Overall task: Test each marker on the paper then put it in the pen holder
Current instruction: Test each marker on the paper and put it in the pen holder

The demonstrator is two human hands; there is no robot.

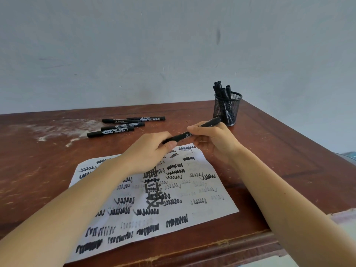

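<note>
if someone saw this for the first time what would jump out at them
First, the two hands meeting mid-frame on one black marker, the left hand at its lower end and the right hand around its barrel. Beneath them lies the white paper, covered in black test scribbles. Beyond it, loose markers lie on the wooden table at left, and a mesh pen holder with markers stands at right.

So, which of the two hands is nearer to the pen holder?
Right. The right hand grips the marker just in front of the pen holder, slightly to its left; the left hand holds the marker's other end, farther left.
</note>
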